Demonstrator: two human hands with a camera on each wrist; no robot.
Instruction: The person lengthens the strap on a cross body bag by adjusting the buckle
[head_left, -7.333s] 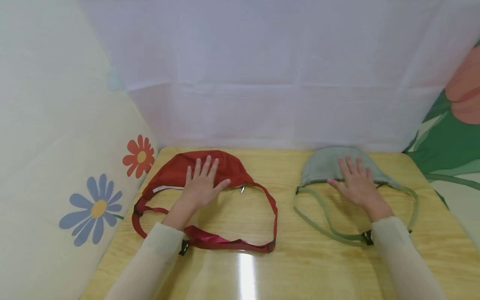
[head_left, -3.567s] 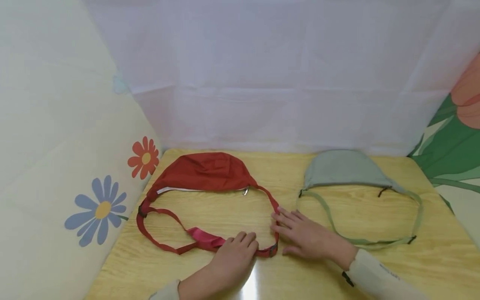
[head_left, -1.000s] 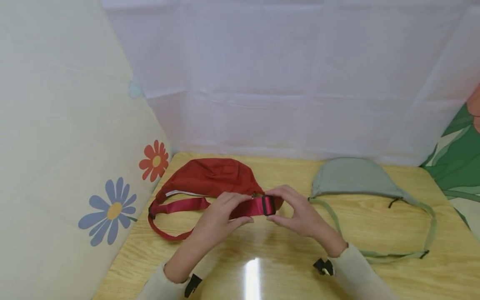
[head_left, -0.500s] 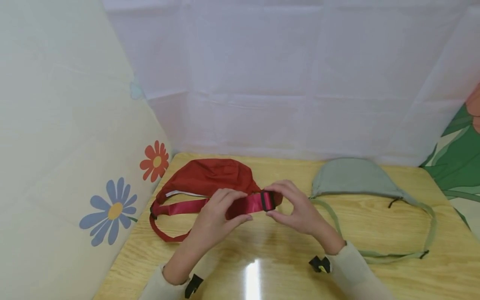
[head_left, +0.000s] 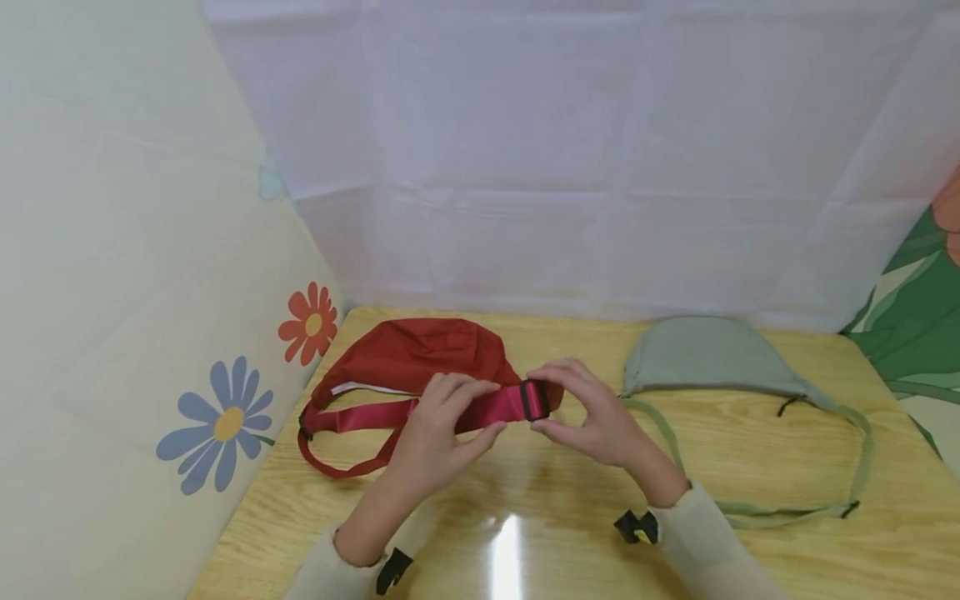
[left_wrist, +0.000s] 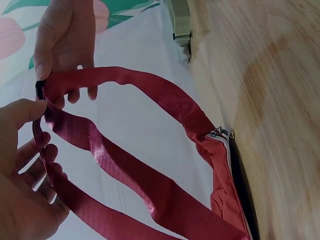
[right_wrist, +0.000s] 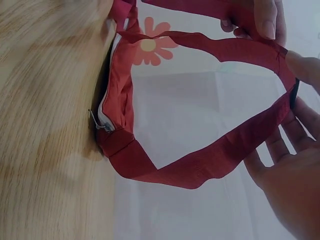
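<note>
A red waist bag (head_left: 431,350) lies at the back left of the table, its strap (head_left: 491,408) raised off the wood in front of it. My left hand (head_left: 427,437) pinches the strap between thumb and fingers. To its right, my right hand (head_left: 596,417) pinches the strap at a black slider buckle (head_left: 535,400). The left wrist view shows the strap looping from the bag's end up to both hands, with the buckle (left_wrist: 40,90) edge-on between them. A zipper pull (right_wrist: 102,125) hangs at the bag's end in the right wrist view.
A grey-green waist bag (head_left: 701,354) lies at the back right, its pale green strap (head_left: 795,515) looped toward the front. A white cloth (head_left: 480,167) hangs behind the wooden table (head_left: 570,533); flower-printed cloth (head_left: 135,292) stands at the left.
Earlier both hands lay spread over the two bags, then moved to the front of the red strap. They have since lifted it by the buckle. Over the last second they barely move.
</note>
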